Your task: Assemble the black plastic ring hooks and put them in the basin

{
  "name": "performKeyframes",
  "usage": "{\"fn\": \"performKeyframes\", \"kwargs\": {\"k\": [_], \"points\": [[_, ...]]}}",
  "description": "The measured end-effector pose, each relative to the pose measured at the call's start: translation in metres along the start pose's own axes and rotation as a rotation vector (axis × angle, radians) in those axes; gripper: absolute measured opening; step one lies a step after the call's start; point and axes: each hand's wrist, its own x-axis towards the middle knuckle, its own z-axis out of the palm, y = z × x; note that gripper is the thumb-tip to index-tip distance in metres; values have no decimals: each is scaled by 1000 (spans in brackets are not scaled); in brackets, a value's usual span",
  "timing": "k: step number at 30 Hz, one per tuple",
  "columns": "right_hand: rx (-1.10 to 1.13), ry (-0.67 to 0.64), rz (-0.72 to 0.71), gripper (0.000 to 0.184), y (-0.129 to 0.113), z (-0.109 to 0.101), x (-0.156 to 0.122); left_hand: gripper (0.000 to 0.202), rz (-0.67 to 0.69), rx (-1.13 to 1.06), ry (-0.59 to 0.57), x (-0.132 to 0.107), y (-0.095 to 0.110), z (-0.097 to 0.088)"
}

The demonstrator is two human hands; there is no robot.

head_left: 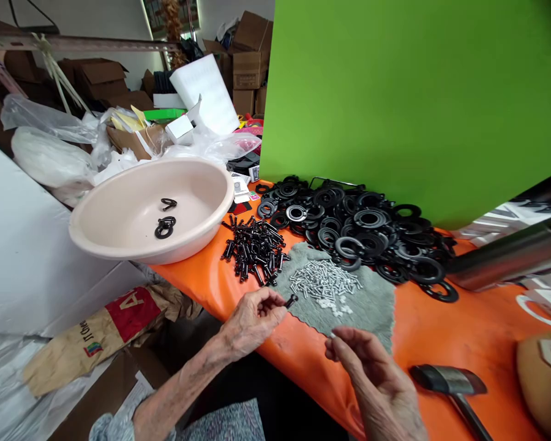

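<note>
My left hand (pixel 252 318) is closed in a pinch on a small black peg (pixel 291 300), held over the near edge of a grey cloth (pixel 371 300). My right hand (pixel 371 380) pinches a small silver screw (pixel 332 335) at its fingertips, just right of the left hand. On the cloth lies a heap of silver screws (pixel 324 283). A pile of black pegs (pixel 254 248) sits on the orange table (pixel 441 331) beyond my left hand. Many black rings (pixel 362 226) are heaped further back.
A pink basin (pixel 133 214) holding assembled black pieces (pixel 165 226) stands at the table's left end. A hammer (pixel 450 383) lies at the right near my right hand. A green board (pixel 417 98) rises behind the rings. Bags and cardboard boxes (pixel 96 79) crowd the back left.
</note>
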Motion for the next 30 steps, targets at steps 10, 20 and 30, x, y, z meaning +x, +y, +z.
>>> {"fn": "performKeyframes", "kwargs": {"k": [10,20,30], "points": [[219,6,-36,32,-1,32,1,13,19,52,-76,-14,3,14],[170,-96,-10,28,-1,28,1,11,81,218,-73,-19,5,13],[250,-183,134,41,14,14,3,13,89,173,-161,-17,9,16]]}}
